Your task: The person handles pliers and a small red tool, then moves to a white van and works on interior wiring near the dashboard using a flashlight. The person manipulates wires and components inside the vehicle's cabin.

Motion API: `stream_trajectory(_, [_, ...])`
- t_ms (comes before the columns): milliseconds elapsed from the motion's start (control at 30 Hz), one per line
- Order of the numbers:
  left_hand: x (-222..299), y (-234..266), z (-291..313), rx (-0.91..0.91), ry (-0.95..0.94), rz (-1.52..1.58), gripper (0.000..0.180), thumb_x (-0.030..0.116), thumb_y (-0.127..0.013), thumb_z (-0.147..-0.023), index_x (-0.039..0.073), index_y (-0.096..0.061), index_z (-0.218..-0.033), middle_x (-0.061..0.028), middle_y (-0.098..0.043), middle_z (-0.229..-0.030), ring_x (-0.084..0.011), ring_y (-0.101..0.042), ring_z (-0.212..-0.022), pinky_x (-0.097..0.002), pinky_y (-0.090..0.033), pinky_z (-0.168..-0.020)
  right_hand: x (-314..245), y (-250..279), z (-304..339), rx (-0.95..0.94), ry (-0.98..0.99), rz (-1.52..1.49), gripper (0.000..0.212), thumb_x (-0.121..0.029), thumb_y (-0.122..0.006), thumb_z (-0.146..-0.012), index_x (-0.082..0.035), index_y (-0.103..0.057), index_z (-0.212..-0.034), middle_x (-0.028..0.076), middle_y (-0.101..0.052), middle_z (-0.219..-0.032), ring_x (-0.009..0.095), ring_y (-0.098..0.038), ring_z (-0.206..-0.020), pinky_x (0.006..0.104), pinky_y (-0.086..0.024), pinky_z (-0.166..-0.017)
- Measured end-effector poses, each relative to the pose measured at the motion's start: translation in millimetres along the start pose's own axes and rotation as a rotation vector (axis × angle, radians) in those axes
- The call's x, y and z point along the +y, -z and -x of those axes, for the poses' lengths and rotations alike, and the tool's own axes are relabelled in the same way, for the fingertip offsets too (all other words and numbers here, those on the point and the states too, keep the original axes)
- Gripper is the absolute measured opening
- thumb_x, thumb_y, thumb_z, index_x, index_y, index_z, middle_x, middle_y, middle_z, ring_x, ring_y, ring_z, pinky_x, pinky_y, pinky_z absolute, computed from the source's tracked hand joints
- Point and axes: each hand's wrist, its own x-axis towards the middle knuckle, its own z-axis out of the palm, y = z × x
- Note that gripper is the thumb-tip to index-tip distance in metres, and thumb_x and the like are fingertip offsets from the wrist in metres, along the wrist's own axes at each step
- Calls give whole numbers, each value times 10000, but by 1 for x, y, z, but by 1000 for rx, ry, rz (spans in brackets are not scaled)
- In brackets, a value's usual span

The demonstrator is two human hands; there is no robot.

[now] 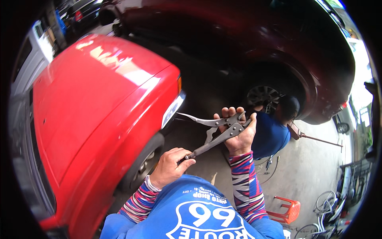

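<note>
A pair of metal locking pliers (213,142) is held out in front of my chest, its handles spread apart. My left hand (169,166) is closed around the end of the lower handle, by the adjusting screw. In the palm of my right hand (242,140), turned upward, lies the jaw end. The right thumb presses beside the jaws, and the fingers curl up behind the tool. The upper handle points left toward the red car's front corner.
A red car (99,95) stands close on my left. Ahead is a dark red vehicle (238,32); a person in blue (269,136) crouches by its wheel (263,96). On the right are a floor jack (295,130), a red plastic stool (291,210) and a bicycle (325,202).
</note>
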Motion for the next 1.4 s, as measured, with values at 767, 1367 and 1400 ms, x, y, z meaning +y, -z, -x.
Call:
stream_trajectory(767, [-287, -44, -684, 252, 724, 422, 520, 450, -411, -1105, -3, -647, -1201, -83, -697, -1003, -133, -649, -877, -268, -490, -778, -319, 192, -773, 1083, 149, -239, 874, -878, -202, -914, -86, -536, -1072, 146, -742, -1048, 292, -621, -824, 497, -503, -858])
stream_trajectory(1367, [-408, -61, -1034, 4, 745, 135, 506, 444, -415, -1108, 11, -655, -1210, -68, -688, -1005, -117, -622, -872, -259, -482, -777, -372, 295, -1005, 1378, 494, -672, 901, -798, -351, -948, -75, -347, -1485, 195, -562, -1343, 406, -688, -845, 538, -563, -755])
stream_trajectory(1400, [-418, -57, -1036, -25, 771, 42, 497, 432, -412, -1111, 12, -660, -1205, -67, -689, -1002, -117, -619, -867, -259, -479, -772, -370, 294, -998, 1414, 565, -751, 869, -754, -445, -956, -141, -296, -1553, 203, -523, -1435, 418, -667, -789, 583, -563, -699])
